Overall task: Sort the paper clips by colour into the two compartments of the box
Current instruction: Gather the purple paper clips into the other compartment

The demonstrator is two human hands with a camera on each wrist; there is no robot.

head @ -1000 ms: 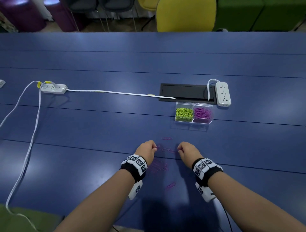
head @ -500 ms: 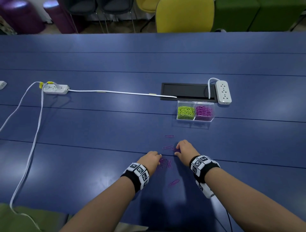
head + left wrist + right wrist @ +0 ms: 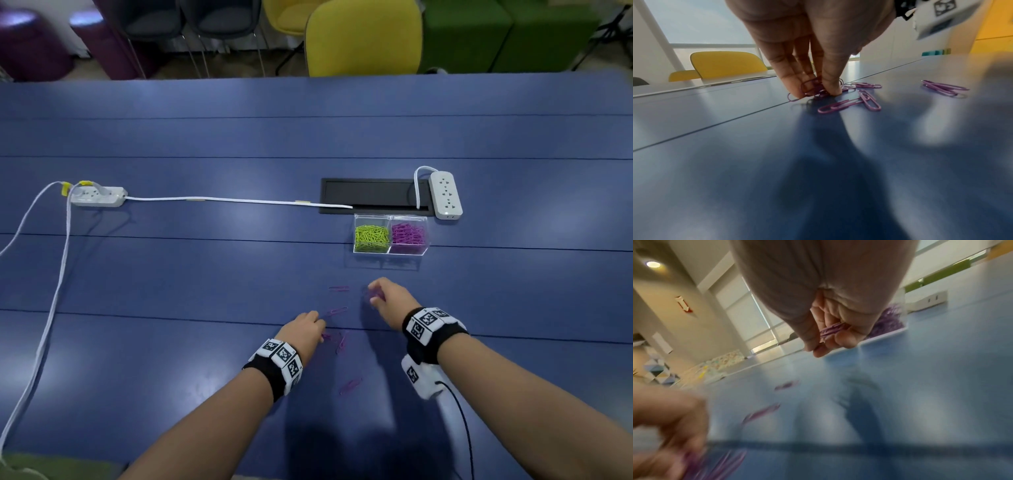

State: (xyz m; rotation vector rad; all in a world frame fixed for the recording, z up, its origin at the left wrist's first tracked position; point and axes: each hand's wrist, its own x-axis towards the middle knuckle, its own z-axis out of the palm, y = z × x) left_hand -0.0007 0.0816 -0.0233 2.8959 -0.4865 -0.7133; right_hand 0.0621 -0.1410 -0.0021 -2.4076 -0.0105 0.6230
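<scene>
A clear two-compartment box (image 3: 390, 251) stands on the blue table, green clips (image 3: 371, 237) in its left half and purple clips (image 3: 407, 234) in its right. Several loose purple clips (image 3: 337, 311) lie on the table in front of it. My left hand (image 3: 317, 325) is down on the table, its fingertips (image 3: 793, 87) pinching a small bunch of purple clips (image 3: 813, 87). My right hand (image 3: 375, 294) is lifted off the table a short way before the box, fingers curled round purple clips (image 3: 831, 331). More loose clips (image 3: 851, 104) lie beside the left hand.
Behind the box are a black cable hatch (image 3: 373, 195) and a white power strip (image 3: 445, 195). Another power strip (image 3: 97, 196) with long white cables (image 3: 51, 291) lies at the left. Yellow chairs (image 3: 363, 37) stand beyond the far table edge.
My right hand has lifted from the loose clips and moved forward toward the box with purple clips in it. My left hand has stayed at the pile, gathering clips.
</scene>
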